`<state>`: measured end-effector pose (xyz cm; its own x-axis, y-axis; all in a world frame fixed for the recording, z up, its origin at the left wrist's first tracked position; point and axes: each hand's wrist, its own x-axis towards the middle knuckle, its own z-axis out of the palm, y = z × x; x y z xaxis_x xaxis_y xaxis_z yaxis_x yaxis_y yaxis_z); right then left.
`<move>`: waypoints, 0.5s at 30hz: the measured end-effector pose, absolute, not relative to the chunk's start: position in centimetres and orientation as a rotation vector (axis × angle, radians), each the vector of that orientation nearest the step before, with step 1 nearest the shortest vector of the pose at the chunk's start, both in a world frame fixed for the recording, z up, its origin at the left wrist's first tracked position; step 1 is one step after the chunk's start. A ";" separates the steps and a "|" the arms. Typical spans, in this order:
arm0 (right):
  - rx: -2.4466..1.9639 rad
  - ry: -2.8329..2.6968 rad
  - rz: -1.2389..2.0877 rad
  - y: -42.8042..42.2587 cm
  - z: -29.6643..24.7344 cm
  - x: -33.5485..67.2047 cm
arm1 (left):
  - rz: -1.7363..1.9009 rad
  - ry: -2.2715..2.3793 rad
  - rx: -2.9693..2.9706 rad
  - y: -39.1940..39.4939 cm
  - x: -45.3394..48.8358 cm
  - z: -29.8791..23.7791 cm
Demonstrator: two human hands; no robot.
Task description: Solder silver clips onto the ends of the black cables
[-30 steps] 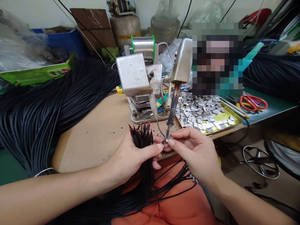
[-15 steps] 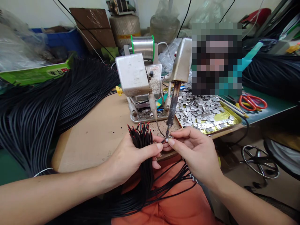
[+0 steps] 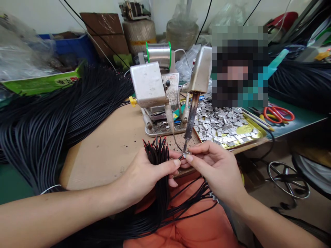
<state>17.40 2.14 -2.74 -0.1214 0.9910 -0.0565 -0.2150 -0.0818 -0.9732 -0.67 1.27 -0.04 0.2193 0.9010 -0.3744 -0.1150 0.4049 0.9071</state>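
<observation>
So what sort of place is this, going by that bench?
Probably a small wire-soldering workshop. A soldering iron stands right at the work, with a solder spool behind it, a tray of metal tabs beside it, and big heaps of black wires nearby.

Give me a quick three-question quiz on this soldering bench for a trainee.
1. True or false: the left hand holds a bundle of black wires with red tips.
2. Multiple choice: what does the right hand pinch at the tip of the soldering iron?
A) a solder spool
B) a small metal tab
C) a pair of pliers
3. Short answer: what colour are the handles of the scissors at the right of the bench?

Key: 1 true; 2 B; 3 red.
</observation>
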 end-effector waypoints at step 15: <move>-1.116 -1.851 1.310 1.2 0.0 20.1 | 0.759 1.172 1.034 0.7 -0.4 0.8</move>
<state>20.07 1.15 0.02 -0.4628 0.8864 0.0058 0.2892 0.1571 -0.9443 -0.38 0.72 0.79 0.2470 0.8989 -0.3619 0.0373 0.3643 0.9305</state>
